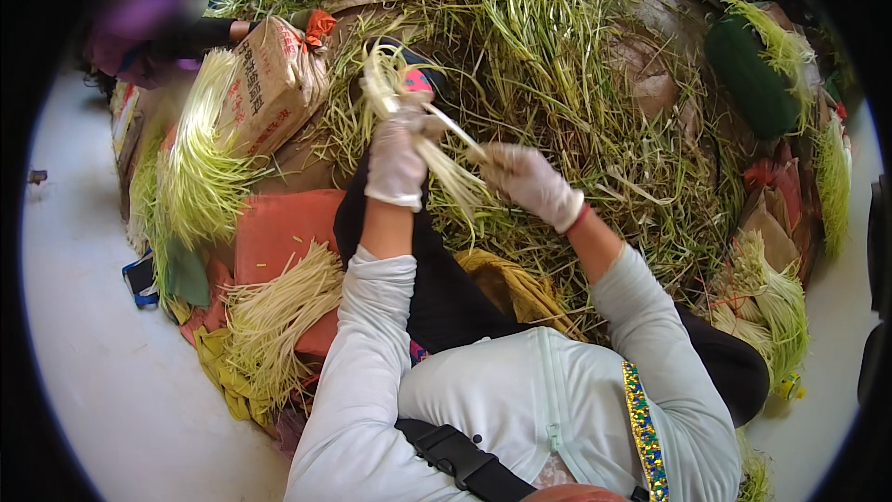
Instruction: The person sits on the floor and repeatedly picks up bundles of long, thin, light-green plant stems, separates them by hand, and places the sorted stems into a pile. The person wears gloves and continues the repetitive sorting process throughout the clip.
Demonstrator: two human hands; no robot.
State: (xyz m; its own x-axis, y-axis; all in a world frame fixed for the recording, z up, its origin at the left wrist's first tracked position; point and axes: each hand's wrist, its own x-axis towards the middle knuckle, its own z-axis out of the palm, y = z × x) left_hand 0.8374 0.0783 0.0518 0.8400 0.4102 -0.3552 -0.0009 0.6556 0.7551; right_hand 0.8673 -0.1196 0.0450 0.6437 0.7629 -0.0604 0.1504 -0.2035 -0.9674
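My left hand [396, 164], in a whitish glove, grips a small bunch of blanched chives [380, 87]. Their pale leaves loop up past the fist, and more strands [453, 171] hang out below it. Between the two hands stretches one white stalk [454, 127], its lower end pinched in the gloved fingers of my right hand [536, 185]. The fingers are a little blurred. Beneath both hands spreads a deep heap of loose green and yellowed leaves [557, 125]. A shoe with a pink patch [418, 81] shows just behind the bunch.
Left of my leg, pale cut stalks [293, 321] lie against a red-orange block [289, 223]. Beyond are long yellow-green chives [202, 160] and a paper sack [279, 84] bearing writing. Tied bundles [759, 300] and a dark green roll [749, 77] are at right. A co-worker [146, 21] sits upper left.
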